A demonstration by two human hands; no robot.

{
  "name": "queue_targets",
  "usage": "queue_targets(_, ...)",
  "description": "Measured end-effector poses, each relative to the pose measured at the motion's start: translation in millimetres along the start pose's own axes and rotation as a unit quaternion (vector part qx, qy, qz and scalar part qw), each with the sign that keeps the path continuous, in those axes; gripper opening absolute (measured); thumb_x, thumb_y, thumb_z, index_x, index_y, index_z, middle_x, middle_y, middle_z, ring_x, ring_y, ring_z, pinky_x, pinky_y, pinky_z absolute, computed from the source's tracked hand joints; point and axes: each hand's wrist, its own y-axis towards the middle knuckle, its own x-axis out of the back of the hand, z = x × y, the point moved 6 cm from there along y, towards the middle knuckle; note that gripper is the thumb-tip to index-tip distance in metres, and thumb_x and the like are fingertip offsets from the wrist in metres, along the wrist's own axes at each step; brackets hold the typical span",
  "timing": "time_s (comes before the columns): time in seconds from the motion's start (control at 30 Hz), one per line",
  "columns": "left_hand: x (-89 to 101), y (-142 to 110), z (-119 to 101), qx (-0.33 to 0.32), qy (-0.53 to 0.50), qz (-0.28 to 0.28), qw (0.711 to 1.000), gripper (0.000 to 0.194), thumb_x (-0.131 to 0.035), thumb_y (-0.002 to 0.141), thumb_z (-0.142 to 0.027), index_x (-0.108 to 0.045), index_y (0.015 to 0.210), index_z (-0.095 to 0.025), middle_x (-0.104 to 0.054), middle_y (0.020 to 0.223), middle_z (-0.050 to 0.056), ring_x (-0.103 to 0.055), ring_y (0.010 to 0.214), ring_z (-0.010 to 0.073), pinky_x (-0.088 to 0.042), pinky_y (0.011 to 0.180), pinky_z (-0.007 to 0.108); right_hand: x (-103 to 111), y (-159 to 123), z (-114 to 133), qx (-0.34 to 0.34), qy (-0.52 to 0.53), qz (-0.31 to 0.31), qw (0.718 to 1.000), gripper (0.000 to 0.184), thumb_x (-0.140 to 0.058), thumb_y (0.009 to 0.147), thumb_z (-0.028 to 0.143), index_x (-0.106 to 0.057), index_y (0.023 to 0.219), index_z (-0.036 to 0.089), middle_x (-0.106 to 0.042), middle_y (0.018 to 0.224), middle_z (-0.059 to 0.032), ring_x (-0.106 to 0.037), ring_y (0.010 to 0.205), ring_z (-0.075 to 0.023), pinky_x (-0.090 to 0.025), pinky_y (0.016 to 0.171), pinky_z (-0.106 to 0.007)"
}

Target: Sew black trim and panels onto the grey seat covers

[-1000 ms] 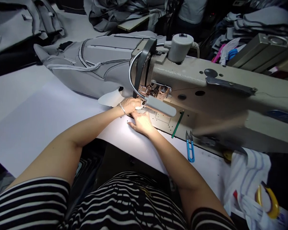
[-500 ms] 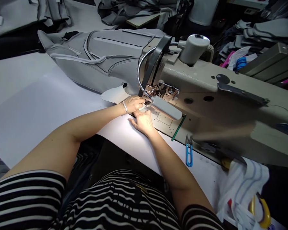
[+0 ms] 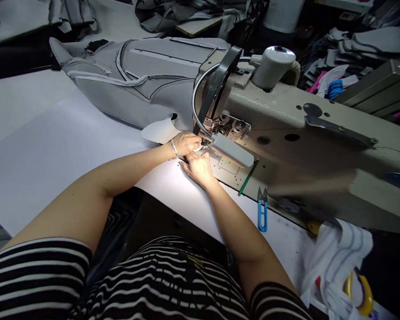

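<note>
Close to the needle area of a sewing machine, my left hand is closed on the edge of a fabric piece. That grey sewn fabric spreads behind the machine's head, and a pale flap of it lies beside my left wrist. Just in front, my right hand rests on the machine bed, its fingers bent near my left fingertips and its thumb pointing left. What lies under the right fingers is hidden. A small lamp lights both hands.
A green stick lies on the machine bed, with blue thread snips to its right. Crumpled striped cloth and yellow-handled scissors are at the lower right. Stacked grey pieces lie at the back right.
The view has shifted very slightly. Both hands stay at the needle area, and the grey fabric shows no clear movement.
</note>
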Motion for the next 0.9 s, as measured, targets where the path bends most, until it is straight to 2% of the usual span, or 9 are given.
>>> queue_targets(0.13, -1.4, 0.2, -0.1, -0.016, 0.001, -0.01, 1.0, 0.039, -0.038, 0.086, -0.031, -0.054, 0.054, -0.017, -0.053, 0.058, 0.006, -0.057, 0.069, 0.019, -0.041, 0.057, 0.029, -0.3, 0.0, -0.2, -0.001, 0.001, 0.002, 1.0, 0.039, -0.04, 0.094, 0.039, -0.057, 0.116, 0.011, -0.063, 0.113, -0.0162, -0.06, 0.093, -0.0261, -0.03, 0.081, -0.036)
queue_targets(0.33, -3.4, 1.9, 3.2, 0.024, 0.001, -0.019, 1.0, 0.036, -0.038, 0.086, -0.031, -0.057, 0.059, -0.016, -0.054, 0.061, 0.006, -0.056, 0.069, 0.0181, -0.041, 0.057, 0.027, -1.4, 1.1, -2.0, -0.003, 0.003, -0.007, 1.0, 0.039, -0.04, 0.094, 0.038, -0.055, 0.116, 0.01, -0.062, 0.116, -0.0175, -0.059, 0.095, -0.026, -0.03, 0.08, -0.036)
queue_targets(0.57, -3.9, 2.4, 1.2, -0.004, 0.021, -0.024, 0.999, 0.035, -0.039, 0.084, -0.028, -0.059, 0.057, -0.016, -0.055, 0.059, 0.007, -0.057, 0.066, 0.0185, -0.039, 0.054, 0.027, -2.3, 1.9, -2.2, -0.001, 0.005, -0.009, 1.0, 0.039, -0.039, 0.094, 0.039, -0.055, 0.116, 0.01, -0.062, 0.113, -0.0173, -0.058, 0.093, -0.0256, -0.03, 0.08, -0.035)
queue_targets(0.7, -8.0, 3.9, 6.5, -0.006, 0.017, -0.001, 1.0, 0.025, -0.046, 0.078, -0.024, -0.065, 0.063, -0.015, -0.06, 0.063, 0.006, -0.059, 0.068, 0.0189, -0.041, 0.055, 0.027, 0.6, 1.0, -1.9, -0.004, 0.007, -0.007, 1.0, 0.04, -0.039, 0.094, 0.037, -0.053, 0.119, 0.01, -0.059, 0.12, -0.0186, -0.058, 0.095, -0.0266, -0.03, 0.08, -0.036)
queue_targets(0.9, -7.5, 17.2, 33.4, 0.092, -0.035, 0.055, 0.994, 0.016, -0.056, 0.067, -0.014, -0.072, 0.07, -0.014, -0.066, 0.068, 0.006, -0.061, 0.068, 0.0198, -0.045, 0.062, 0.026, 4.8, 0.0, -0.1, -0.006, 0.002, -0.017, 1.0, 0.046, -0.04, 0.093, 0.037, -0.044, 0.13, 0.011, -0.042, 0.14, -0.0213, -0.059, 0.095, -0.0267, -0.032, 0.082, -0.037)
